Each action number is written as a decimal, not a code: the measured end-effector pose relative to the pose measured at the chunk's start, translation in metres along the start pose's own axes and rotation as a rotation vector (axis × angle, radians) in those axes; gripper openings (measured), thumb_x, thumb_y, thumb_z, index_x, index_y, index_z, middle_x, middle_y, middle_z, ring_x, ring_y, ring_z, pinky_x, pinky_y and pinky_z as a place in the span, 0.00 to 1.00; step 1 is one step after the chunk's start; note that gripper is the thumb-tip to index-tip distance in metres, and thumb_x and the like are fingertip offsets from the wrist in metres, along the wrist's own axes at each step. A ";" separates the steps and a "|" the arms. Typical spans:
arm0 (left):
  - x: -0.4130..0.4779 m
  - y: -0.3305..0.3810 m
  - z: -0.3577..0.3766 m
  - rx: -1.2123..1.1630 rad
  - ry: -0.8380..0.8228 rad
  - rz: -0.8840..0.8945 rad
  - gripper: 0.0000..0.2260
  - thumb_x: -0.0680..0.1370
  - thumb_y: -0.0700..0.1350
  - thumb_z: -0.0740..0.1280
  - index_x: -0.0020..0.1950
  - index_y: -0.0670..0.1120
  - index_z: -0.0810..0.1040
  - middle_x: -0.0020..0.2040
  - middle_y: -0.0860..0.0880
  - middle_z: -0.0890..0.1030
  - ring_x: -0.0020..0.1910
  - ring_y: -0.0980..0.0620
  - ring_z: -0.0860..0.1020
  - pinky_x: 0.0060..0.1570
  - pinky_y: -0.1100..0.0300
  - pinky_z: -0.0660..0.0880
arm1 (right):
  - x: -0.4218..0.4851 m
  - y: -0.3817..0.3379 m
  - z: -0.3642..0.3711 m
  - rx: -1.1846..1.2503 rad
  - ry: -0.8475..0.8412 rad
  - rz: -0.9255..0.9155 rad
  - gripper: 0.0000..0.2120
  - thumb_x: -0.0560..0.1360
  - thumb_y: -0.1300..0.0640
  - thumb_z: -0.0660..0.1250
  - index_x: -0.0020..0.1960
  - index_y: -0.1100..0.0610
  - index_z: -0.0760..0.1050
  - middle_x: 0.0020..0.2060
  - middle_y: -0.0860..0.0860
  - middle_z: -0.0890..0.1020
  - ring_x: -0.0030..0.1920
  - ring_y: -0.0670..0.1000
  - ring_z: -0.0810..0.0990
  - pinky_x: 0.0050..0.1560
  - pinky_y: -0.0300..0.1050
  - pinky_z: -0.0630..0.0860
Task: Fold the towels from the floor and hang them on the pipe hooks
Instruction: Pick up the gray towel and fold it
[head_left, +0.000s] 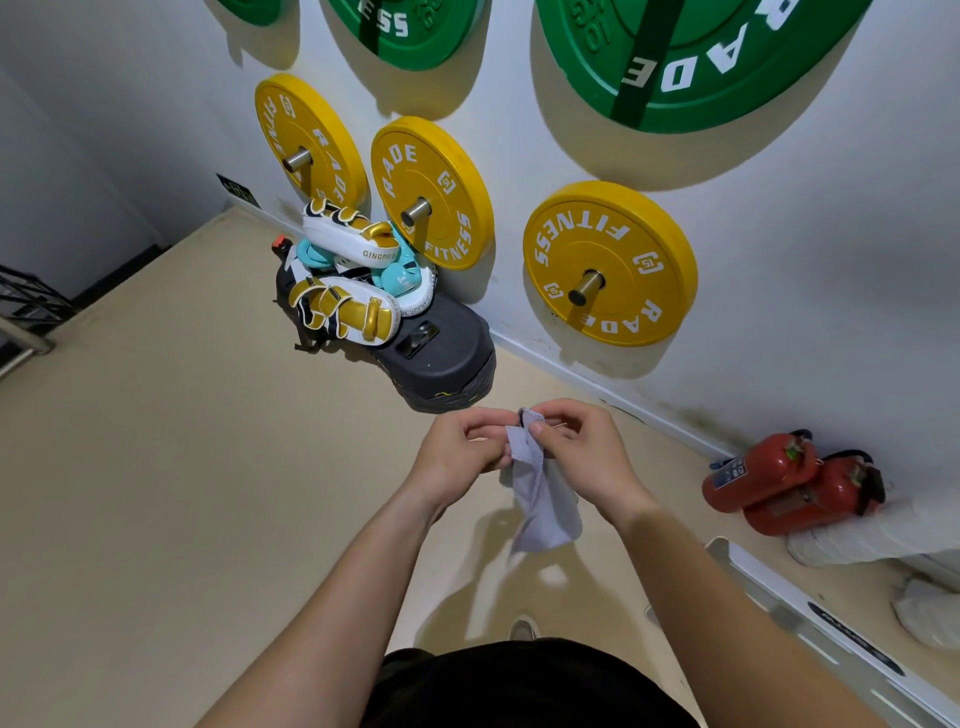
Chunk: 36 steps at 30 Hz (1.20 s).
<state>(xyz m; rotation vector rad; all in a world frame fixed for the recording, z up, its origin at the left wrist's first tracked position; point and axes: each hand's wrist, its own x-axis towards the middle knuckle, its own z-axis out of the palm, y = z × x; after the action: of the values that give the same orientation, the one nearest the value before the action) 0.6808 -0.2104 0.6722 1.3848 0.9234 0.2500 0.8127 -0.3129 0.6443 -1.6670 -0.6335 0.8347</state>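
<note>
Curled fingers (485, 417) of the left hand (460, 452) and of the right hand (584, 452) pinch the top edge of a small pale grey towel (545, 501). Both hands are closed on the cloth and close together. The towel hangs in the air above the floor (156, 467), near the floor's edge along the wall (831, 270), and its lower part looks twisted and bunched.

I think the risk is this: the grip takes only a narrow piece of the hem, so the cloth may slip out when the hands spread it. If the twist is not shaken out, the fold will probably come uneven.

The floor is beige and smooth. Yellow weight plates (608, 262) and green weight plates (696, 57) sit on steel pegs on the white wall. By the same edge stands a black base (447, 358) with gold-white pads (343, 306) on top, and further right lie two red fire extinguishers (779, 486). I cannot tell where the pipe hooks are.
</note>
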 end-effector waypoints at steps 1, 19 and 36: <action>0.000 -0.001 0.001 0.013 -0.004 0.020 0.12 0.73 0.30 0.67 0.53 0.40 0.83 0.44 0.40 0.86 0.42 0.49 0.83 0.52 0.51 0.81 | -0.002 0.000 -0.001 0.027 -0.006 0.011 0.06 0.76 0.62 0.71 0.46 0.52 0.84 0.41 0.50 0.87 0.46 0.53 0.86 0.55 0.56 0.82; -0.002 -0.002 -0.005 0.262 0.107 0.089 0.04 0.72 0.40 0.76 0.37 0.45 0.84 0.30 0.43 0.84 0.30 0.51 0.81 0.41 0.54 0.81 | -0.009 -0.003 -0.004 0.096 -0.114 -0.005 0.07 0.76 0.65 0.70 0.47 0.56 0.85 0.43 0.54 0.87 0.46 0.52 0.86 0.51 0.49 0.82; -0.003 -0.004 -0.004 0.153 0.040 0.026 0.10 0.75 0.43 0.75 0.42 0.36 0.83 0.32 0.41 0.83 0.29 0.49 0.79 0.32 0.59 0.76 | -0.007 -0.011 -0.008 -0.110 -0.178 -0.113 0.06 0.76 0.63 0.71 0.47 0.54 0.85 0.41 0.47 0.86 0.42 0.43 0.81 0.47 0.34 0.75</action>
<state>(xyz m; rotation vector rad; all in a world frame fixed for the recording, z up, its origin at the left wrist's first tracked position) 0.6749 -0.2104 0.6699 1.5379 0.9743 0.2310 0.8144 -0.3205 0.6573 -1.6501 -0.9024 0.8860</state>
